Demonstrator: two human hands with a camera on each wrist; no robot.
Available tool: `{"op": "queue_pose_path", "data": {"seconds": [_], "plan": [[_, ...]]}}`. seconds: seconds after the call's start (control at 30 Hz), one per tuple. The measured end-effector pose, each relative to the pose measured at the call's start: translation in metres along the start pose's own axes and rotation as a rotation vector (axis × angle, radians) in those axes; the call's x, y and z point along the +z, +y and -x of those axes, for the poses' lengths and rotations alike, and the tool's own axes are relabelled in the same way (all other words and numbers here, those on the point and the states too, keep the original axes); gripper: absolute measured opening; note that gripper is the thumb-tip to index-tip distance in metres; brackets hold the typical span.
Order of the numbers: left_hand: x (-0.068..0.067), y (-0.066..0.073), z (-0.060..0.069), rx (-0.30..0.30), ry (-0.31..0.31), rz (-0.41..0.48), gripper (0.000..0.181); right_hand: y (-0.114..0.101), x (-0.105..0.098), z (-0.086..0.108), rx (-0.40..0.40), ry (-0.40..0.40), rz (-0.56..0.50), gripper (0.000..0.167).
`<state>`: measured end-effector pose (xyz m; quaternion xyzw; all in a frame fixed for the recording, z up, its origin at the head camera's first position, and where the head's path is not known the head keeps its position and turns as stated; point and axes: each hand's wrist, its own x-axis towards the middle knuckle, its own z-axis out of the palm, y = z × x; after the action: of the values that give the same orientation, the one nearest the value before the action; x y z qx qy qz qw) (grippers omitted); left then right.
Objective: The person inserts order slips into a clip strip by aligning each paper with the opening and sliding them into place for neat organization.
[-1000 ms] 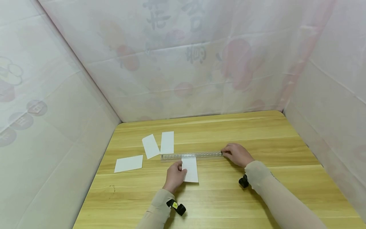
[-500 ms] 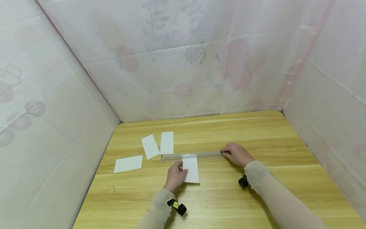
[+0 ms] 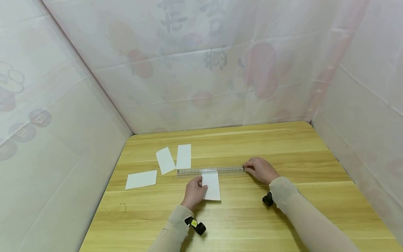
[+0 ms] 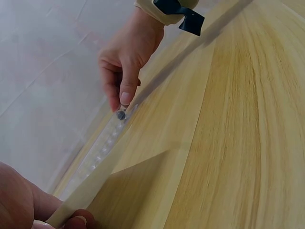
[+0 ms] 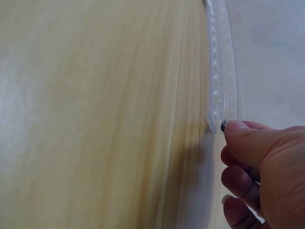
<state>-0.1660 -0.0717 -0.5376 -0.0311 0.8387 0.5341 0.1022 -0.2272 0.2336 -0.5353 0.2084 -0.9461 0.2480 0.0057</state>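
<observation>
My left hand [image 3: 194,192] pinches the left edge of a white ruled paper card [image 3: 212,187] between thumb and fingers. In the left wrist view that card [image 4: 86,191] stands tilted up off the table, casting a shadow. Its far edge meets a long clear plastic strip [image 3: 230,169] with a row of small bumps; whether it lies under or inside the strip I cannot tell. My right hand [image 3: 261,170] pinches the strip's right end between thumb and index finger, at a small dark knob [image 4: 121,115]. The strip [image 5: 217,62] runs away from the fingertips in the right wrist view.
Three more white cards lie on the left: one slanted [image 3: 165,161], one upright [image 3: 184,156] touching or nearly touching the strip's left end, and one sideways [image 3: 141,179]. Pale cloth walls [image 3: 201,87] enclose the wooden table [image 3: 283,217] at back and sides.
My left hand and the card it holds have slid slightly to the right along the strip. The right hand and the strip have stayed in place.
</observation>
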Motion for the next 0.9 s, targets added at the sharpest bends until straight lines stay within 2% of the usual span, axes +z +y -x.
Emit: {"op": "queue_pose_path", "data": {"seconds": [0.17,0.57,0.9], "plan": [[0.002,0.001,0.000,-0.002,-0.010,0.002,0.052,0.001,0.001,0.000,-0.002,0.006,-0.008,0.018],[0.008,0.003,-0.001,-0.005,0.012,-0.028,0.051,0.001,0.001,0.000,0.002,0.009,-0.019,0.018],[0.011,0.002,-0.002,0.007,-0.008,-0.020,0.052,0.004,0.003,0.000,0.005,0.009,-0.020,0.018]]}}
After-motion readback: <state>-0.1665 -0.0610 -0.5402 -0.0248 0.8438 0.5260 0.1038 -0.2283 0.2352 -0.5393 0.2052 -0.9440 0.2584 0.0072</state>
